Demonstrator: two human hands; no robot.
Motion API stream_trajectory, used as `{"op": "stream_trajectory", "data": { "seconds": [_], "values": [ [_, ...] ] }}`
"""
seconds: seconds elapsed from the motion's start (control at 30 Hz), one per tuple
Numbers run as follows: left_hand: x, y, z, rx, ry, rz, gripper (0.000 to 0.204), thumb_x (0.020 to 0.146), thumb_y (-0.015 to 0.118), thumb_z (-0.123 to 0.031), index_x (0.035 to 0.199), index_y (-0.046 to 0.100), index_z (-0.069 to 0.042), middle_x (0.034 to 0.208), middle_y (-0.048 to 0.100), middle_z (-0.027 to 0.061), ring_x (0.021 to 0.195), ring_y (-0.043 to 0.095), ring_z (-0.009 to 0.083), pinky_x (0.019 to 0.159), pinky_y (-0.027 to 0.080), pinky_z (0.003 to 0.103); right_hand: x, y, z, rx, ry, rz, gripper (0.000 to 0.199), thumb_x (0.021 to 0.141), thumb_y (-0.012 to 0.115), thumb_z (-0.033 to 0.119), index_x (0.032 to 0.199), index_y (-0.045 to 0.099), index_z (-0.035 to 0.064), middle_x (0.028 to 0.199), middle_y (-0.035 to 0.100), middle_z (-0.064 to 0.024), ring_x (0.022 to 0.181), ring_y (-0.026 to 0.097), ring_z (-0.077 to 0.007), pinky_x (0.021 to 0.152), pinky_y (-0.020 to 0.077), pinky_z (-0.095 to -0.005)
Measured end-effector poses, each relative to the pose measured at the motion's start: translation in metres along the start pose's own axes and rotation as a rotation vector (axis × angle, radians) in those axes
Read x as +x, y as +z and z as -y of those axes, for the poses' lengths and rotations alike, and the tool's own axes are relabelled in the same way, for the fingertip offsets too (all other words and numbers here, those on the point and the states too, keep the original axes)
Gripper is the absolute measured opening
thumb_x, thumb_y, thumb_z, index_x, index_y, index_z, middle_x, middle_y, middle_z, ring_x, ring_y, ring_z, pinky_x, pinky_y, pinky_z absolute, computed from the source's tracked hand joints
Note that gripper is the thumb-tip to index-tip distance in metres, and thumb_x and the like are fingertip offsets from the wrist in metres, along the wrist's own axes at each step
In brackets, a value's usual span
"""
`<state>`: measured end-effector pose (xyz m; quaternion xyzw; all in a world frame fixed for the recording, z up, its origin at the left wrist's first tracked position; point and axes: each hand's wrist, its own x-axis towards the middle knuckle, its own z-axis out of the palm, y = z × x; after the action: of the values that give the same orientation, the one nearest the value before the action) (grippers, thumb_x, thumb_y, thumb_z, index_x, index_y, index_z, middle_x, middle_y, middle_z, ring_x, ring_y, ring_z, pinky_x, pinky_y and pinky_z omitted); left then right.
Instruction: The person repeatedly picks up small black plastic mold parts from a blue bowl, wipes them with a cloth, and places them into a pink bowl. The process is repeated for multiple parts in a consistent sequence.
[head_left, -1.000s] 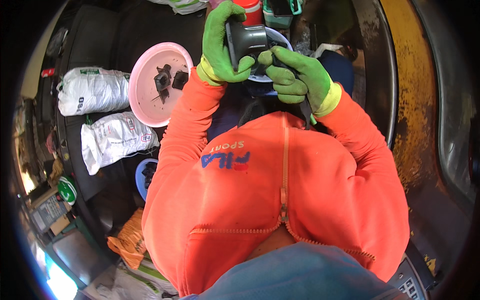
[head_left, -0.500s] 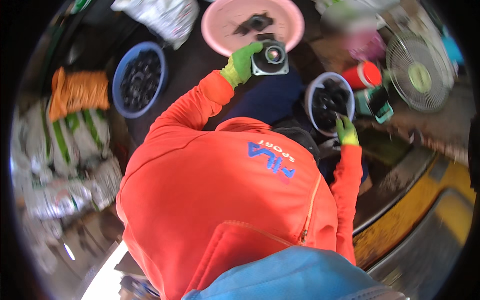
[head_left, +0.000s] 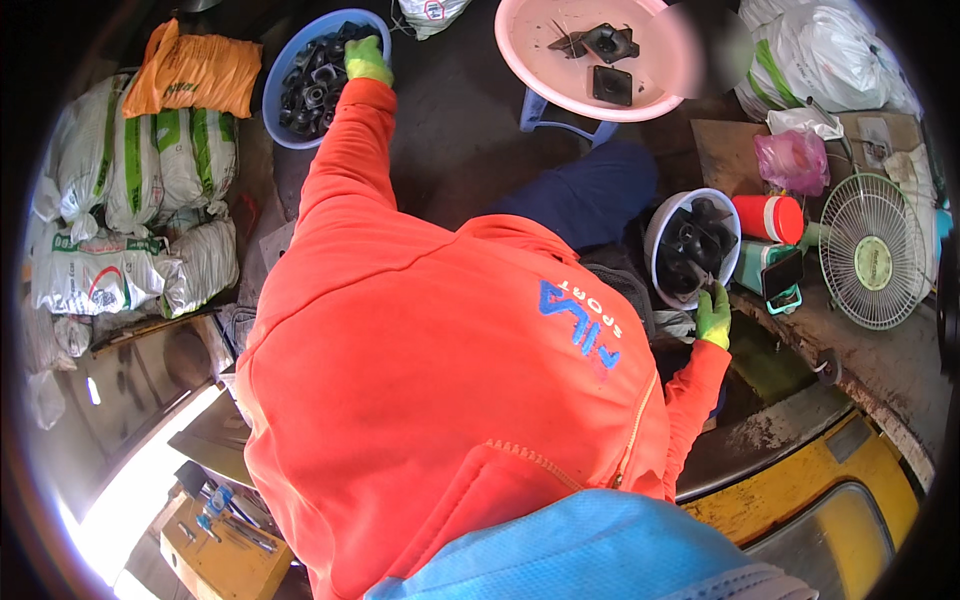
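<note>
My left hand (head_left: 368, 60), in a green glove, reaches over the right rim of a blue basin (head_left: 275, 112) filled with small black moulded parts (head_left: 312, 95). Its fingertips are lost among the parts, so whether it holds one does not show. My right hand (head_left: 713, 315), gloved in green too, is closed beside the lower right rim of a white bucket (head_left: 655, 225). A thin tip sticks up from its fingers, too small to name. Larger black pieces (head_left: 697, 240) fill this bucket. Ahead, a pink basin (head_left: 528, 60) holds several black parts (head_left: 612, 86).
Stacked white sacks (head_left: 110, 270) and an orange sack (head_left: 195, 75) stand at the left. Under the pink basin is a blue stool (head_left: 535, 110). Right of the bucket are a red jug (head_left: 770, 218), a phone (head_left: 782, 272) on a teal container and a fan (head_left: 873, 252).
My left hand has moved left from the pink basin to the blue basin; the square part with a silvery rim no longer shows in it. My right hand stays by the white bucket. The view has shifted.
</note>
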<state>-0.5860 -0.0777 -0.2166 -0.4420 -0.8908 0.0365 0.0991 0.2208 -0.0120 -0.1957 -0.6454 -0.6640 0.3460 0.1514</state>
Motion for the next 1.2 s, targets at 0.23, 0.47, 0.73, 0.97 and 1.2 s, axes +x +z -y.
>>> {"op": "stream_trajectory", "data": {
  "seconds": [0.23,0.47,0.73,0.97,1.2],
  "values": [
    [-0.043,-0.07,-0.215,-1.795,0.006,0.475,0.045,0.102,0.042,-0.018,0.143,0.039,0.0,0.132,0.059,0.0151,0.11,0.063,0.0249,0.088,0.051,0.035,-0.058,-0.027,0.07,0.61,0.261,-0.14,0.046,0.097,0.055,0.011,0.143,0.049,0.0058,0.099,0.06,-0.0003,0.065,0.049,-0.0059,0.055,0.0408,-0.0225],
    [-0.143,-0.147,-0.427,-1.47,1.152,0.49,0.027,0.096,0.06,-0.018,0.116,0.068,-0.001,0.107,0.072,0.0072,0.093,0.066,0.0166,0.082,0.052,0.029,-0.068,-0.036,0.061,0.975,0.311,-0.595,0.053,0.094,0.066,0.029,0.138,0.052,0.0034,0.087,0.06,0.0001,0.062,0.052,-0.0083,0.053,0.0423,-0.0234],
    [-0.213,-0.092,-0.56,-0.247,1.355,0.358,0.036,0.079,0.065,-0.035,0.1,0.073,-0.007,0.097,0.071,0.0182,0.093,0.068,0.0358,0.082,0.052,0.048,-0.063,-0.031,0.042,1.105,0.326,-0.526,0.044,0.093,0.066,0.023,0.13,0.058,-0.0004,0.091,0.064,-0.0052,0.07,0.058,-0.0128,0.056,0.0469,-0.0263],
    [-0.205,-0.126,-0.548,-0.349,1.404,0.333,0.043,0.075,0.067,-0.042,0.101,0.074,-0.008,0.098,0.071,0.0199,0.091,0.068,0.0366,0.081,0.052,0.047,-0.047,-0.014,0.023,0.543,0.384,-0.376,0.065,0.085,0.068,0.041,0.133,0.056,-0.001,0.115,0.068,-0.0166,0.101,0.066,-0.0253,0.089,0.0499,-0.0354],
    [-0.214,-0.266,-0.475,-1.124,1.239,0.334,0.055,0.066,0.084,-0.037,0.104,0.071,0.0,0.099,0.07,0.019,0.092,0.067,0.0348,0.081,0.052,0.042,-0.071,-0.019,0.109,1.085,0.322,-0.222,0.065,0.088,0.071,0.039,0.134,0.053,-0.0042,0.095,0.067,-0.0094,0.069,0.06,-0.014,0.055,0.0445,-0.0256]
  ]
}}
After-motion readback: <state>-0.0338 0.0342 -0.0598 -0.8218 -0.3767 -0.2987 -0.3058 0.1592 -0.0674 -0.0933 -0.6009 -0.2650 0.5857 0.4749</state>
